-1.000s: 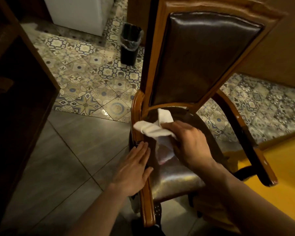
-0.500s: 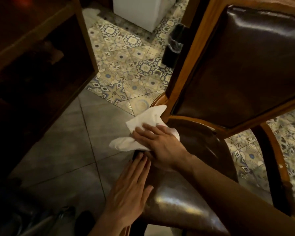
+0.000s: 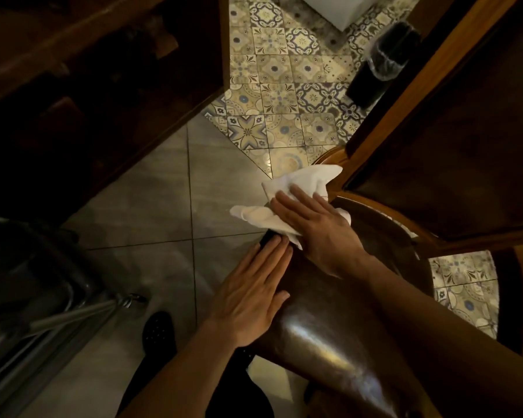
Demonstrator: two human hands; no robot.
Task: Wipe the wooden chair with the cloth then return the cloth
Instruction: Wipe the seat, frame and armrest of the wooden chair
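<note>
White cloth (image 3: 287, 200) lies crumpled at the back left corner of the chair (image 3: 338, 321) seat, where the dark leather meets the wooden frame. The right hand (image 3: 317, 233) is pressed flat on top of it, palm down, fingers (image 3: 296, 200) stretched out and slightly spread rather than curled. They pin the cloth to the seat; nothing is pinched or gripped. Cloth shows past the fingertips toward the floor, with one peak rising beside the backrest post and another fold sticking out to the left beyond the seat edge. A small strip also peeks out under the heel of the hand.

Just nearer, the left hand (image 3: 254, 300) lies flat on the seat's left edge, fingers straight and close together, holding nothing. Its fingertips come just short of the cloth's lower edge and sit beside the right hand; whether they touch the cloth I cannot tell.

Both forearms reach in from the bottom. The leather backrest (image 3: 453, 140) in its wooden frame fills the upper right. Beyond it, a black bin (image 3: 378, 67) with a liner stands on patterned tiles (image 3: 284, 95); grey tiles (image 3: 151, 206) lie under the seat's left side.
</note>
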